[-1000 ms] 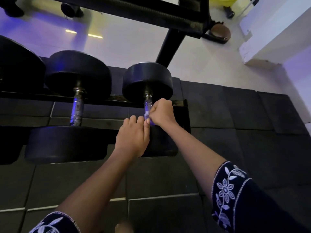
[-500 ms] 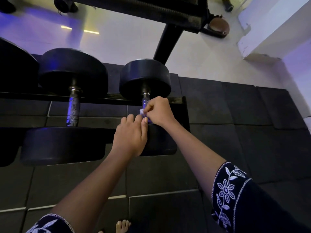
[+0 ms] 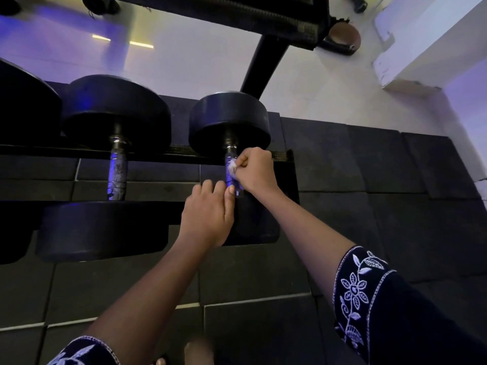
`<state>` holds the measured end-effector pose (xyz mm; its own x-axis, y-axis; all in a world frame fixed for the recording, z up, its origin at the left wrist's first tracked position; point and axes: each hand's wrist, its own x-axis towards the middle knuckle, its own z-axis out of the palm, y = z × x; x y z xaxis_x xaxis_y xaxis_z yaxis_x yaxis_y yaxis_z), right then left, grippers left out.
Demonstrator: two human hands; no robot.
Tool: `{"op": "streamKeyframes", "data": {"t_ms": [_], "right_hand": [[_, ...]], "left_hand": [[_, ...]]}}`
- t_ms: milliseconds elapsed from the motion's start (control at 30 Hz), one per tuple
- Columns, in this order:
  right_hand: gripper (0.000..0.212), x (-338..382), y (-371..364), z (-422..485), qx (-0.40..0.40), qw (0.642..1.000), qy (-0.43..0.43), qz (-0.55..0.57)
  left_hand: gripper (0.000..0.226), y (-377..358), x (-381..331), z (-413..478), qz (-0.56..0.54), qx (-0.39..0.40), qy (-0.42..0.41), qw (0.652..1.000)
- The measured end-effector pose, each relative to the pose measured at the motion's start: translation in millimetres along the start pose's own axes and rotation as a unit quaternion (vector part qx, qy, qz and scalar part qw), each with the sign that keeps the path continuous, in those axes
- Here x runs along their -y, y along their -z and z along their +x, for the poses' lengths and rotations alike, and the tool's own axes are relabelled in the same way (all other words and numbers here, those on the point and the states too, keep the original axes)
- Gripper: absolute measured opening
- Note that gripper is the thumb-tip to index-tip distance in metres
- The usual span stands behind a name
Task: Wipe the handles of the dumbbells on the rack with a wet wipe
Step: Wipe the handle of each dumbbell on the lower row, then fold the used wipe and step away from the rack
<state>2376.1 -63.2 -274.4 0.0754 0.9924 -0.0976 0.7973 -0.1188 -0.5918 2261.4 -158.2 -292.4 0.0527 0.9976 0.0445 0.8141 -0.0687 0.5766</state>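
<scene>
While the end dumbbell [image 3: 229, 122] lies across the rack [image 3: 171, 152], with one weight head beyond the rail and the other on the near side, a small crumpled wet wipe [image 3: 232, 166] is pressed against the upper part of its handle [image 3: 230, 180]. The wipe is pinched between the thumb and curled fingertips of the right hand [image 3: 257, 171], which is closed tightly and held in from the right of this dumbbell. The left hand [image 3: 207, 217] is laid on the dumbbell's near weight head, left of the handle. Its fingers are kept together and only lightly bent, with the fingertips reaching over the head's far edge, and nothing is gripped by it. Its thumb is set just beside the lower end of the handle; whether the metal is touched cannot be told. A second dumbbell [image 3: 116, 111], larger, is racked just to the left of the end one, its chrome handle lit blue. Dark floor mats [image 3: 369, 180] are seen below and to the right of the end dumbbell, and a black bench frame [image 3: 237, 14] is seen beyond it. An embroidered sleeve [image 3: 363, 291] is worn on the right forearm.
</scene>
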Motion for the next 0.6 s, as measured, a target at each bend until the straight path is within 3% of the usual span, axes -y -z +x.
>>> {"op": "streamKeyframes", "data": {"t_ms": [167,267,333,433,533,600], "right_hand": [[0.010,0,3,3,0.049,0.994,-0.060,0.081],[0.010,-2,4,-1,0.076,0.994,-0.059,0.047],[0.012,0,7,-6,0.052,0.996,-0.055,0.043],[0.015,15,24,-14,0.004,0.986,-0.100,0.132],[0.021,46,62,-23,0.002,0.926,-0.179,0.333],[0.027,76,94,-35,0.031,0.866,-0.198,0.457]], "left_hand": [[0.055,0,2,0,0.005,0.003,-0.002,1.000],[0.057,3,-1,-2,0.000,0.021,0.008,1.000],[0.057,9,-4,-2,0.000,0.067,0.024,0.997],[0.035,27,-7,2,-0.056,0.141,0.080,0.985],[0.017,71,-16,14,-0.217,0.077,0.198,0.953],[0.018,108,-31,26,-0.351,0.025,0.251,0.902]]}}
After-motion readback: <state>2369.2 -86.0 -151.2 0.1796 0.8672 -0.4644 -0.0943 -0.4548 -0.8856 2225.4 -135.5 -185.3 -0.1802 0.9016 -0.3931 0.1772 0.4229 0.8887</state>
